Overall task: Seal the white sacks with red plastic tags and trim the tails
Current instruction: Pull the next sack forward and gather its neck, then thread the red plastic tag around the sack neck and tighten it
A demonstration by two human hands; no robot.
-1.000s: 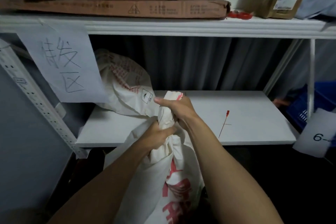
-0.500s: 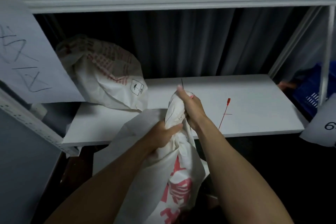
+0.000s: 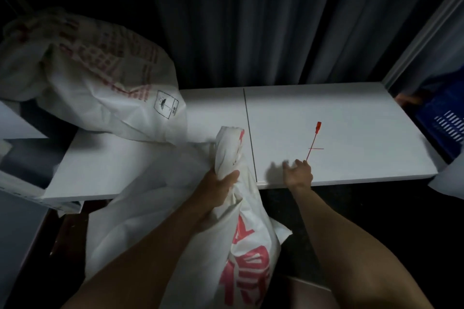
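A white sack (image 3: 251,253) with red print stands in front of the white shelf (image 3: 351,118). My left hand (image 3: 218,183) grips its gathered, twisted neck just below the bunched top. On the shelf lies a red plastic tag (image 3: 313,140) with a thin tail, and a short red offcut lies across it. My right hand (image 3: 297,170) reaches over the shelf's front edge with fingers spread, its fingertips at the tag's near end, holding nothing. A second white sack (image 3: 100,78) lies on the shelf's left part.
A dark seam (image 3: 249,133) splits the shelf into two boards. Grey curtains (image 3: 276,20) hang behind. A blue crate (image 3: 444,113) stands past the upright post (image 3: 421,32) at the right. A flat empty sack (image 3: 130,208) hangs beside the held one.
My right hand has let go of the sack's neck and moved right to the red tag. My left hand still holds the neck. The camera has tilted down.
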